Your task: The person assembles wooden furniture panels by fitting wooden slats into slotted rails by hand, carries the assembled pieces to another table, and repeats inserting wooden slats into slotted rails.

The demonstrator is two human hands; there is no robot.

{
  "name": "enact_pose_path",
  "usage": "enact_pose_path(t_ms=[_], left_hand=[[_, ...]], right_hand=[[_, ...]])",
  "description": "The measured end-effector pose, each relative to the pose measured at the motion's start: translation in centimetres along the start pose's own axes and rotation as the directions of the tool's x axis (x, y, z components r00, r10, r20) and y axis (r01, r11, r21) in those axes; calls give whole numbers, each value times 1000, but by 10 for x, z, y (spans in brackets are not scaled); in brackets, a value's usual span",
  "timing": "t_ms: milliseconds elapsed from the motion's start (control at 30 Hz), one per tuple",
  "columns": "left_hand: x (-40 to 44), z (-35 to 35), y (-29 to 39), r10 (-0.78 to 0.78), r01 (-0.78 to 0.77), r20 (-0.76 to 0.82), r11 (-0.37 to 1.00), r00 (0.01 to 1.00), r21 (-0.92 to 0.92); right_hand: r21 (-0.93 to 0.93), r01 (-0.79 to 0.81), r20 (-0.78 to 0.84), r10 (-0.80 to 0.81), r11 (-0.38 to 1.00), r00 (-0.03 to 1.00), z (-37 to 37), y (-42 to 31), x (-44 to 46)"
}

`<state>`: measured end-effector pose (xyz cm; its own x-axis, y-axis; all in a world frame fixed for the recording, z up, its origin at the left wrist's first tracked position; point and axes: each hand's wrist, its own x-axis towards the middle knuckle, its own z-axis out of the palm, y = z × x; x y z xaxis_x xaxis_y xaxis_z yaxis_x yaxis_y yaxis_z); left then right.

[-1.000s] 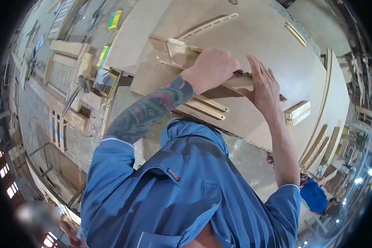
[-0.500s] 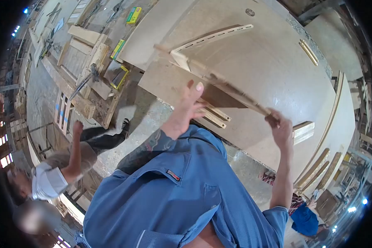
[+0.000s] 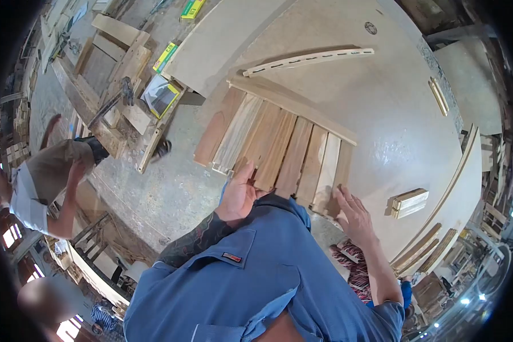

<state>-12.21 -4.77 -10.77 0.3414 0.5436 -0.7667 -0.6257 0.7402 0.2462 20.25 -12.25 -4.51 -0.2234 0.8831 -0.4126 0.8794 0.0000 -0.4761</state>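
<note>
A row of several wooden slats [image 3: 288,151], light and reddish-brown, lies side by side against a long pale rail [image 3: 293,111] at their far ends. Their near ends point at my body, and the left part overhangs the table edge. My left hand [image 3: 237,196] grips the near slat ends, thumb up on top, its fingers partly hidden. Against the right-hand slat, my right hand [image 3: 356,216] rests with fingers stretched out along its near end. Beyond the rail lies a curved slotted rail [image 3: 310,61].
On the large table board [image 3: 393,119] are a small stack of strips [image 3: 409,203], two short strips [image 3: 439,97] and long curved pieces [image 3: 427,251] at the right. A wooden frame with a clamp [image 3: 128,91] stands left. A co-worker [image 3: 45,176] is beyond it.
The long blurred wooden edge in my right hand has given way to the slats' broad face. My left hand, earlier spread and free, has come onto the slat ends. The co-worker has shifted.
</note>
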Motion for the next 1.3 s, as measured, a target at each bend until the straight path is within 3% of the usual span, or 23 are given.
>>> enact_pose_path(t_ms=[33,100,200,233,267,333,367,433,500,567,633,667,767,867,933,967,1000,1033,1067,1133,1200,1233,1300], left_hand=[[3,-7,7,4,-4,-10,1000,1000,-15],[3,-17,19,31,-33,-72,999,997,-32],[9,-35,29,66,-80,-145,992,987,-95],[12,-38,36,76,-89,-167,993,983,-73],[15,-41,43,85,-95,-188,994,978,-46],[26,-41,56,152,-168,-188,983,970,-69],[29,-41,64,153,-177,-209,979,966,-102],[39,-44,74,171,-205,-189,962,967,-178],[51,-50,83,154,-181,-149,966,977,-184],[66,-49,96,134,-152,-105,971,985,-186],[74,-37,108,126,-155,-163,971,978,-181],[79,-31,114,107,-149,-224,972,969,-180],[96,-24,133,115,-146,-177,974,977,-174],[124,-33,138,141,-154,-105,981,984,-121],[137,-34,149,121,-104,-96,981,988,164],[127,-27,148,198,-106,-156,880,968,463],[119,-26,140,198,-111,-139,875,970,471],[108,-29,128,529,-324,29,475,848,818],[103,-29,122,691,-382,332,-87,642,920],[117,-31,114,412,-405,605,-476,681,780],[153,-25,108,311,-431,674,-576,670,694],[169,-15,110,266,-356,655,-666,708,656],[201,0,105,248,-279,644,-748,724,602]], right_hand=[[136,-40,240,6,990,971,-16,3,12],[-20,153,127,-149,988,981,-18,36,66],[-221,169,-246,-222,960,943,-27,60,227],[-347,65,-298,-175,936,938,-35,57,283],[-509,41,-368,-261,860,893,-37,70,334],[-497,-64,-470,-207,866,858,-35,88,397],[-503,-72,-471,-203,861,858,-45,84,403],[-429,29,-195,-124,903,973,-70,71,409],[-350,240,-364,-367,906,856,-58,54,382],[-232,148,-304,-216,961,928,-55,-8,333],[-134,277,-383,-308,951,871,-19,-38,305],[-55,254,-388,-255,966,886,4,-52,295],[-192,122,-487,-202,974,850,56,-70,323],[-259,-11,-600,-152,966,785,49,-69,363],[-268,-72,-669,-132,961,731,37,-76,360],[-190,-85,-683,-70,978,727,30,-82,344],[-112,-94,-691,-10,989,723,27,-85,329],[-62,-195,-686,100,979,721,34,-77,312],[49,-273,-684,231,961,692,40,-69,292],[218,-469,-672,481,856,564,68,-44,243],[373,-643,-616,697,669,368,112,-16,190],[460,-691,-552,789,558,270,132,-6,168],[476,-702,-507,817,530,274,176,9,133]])
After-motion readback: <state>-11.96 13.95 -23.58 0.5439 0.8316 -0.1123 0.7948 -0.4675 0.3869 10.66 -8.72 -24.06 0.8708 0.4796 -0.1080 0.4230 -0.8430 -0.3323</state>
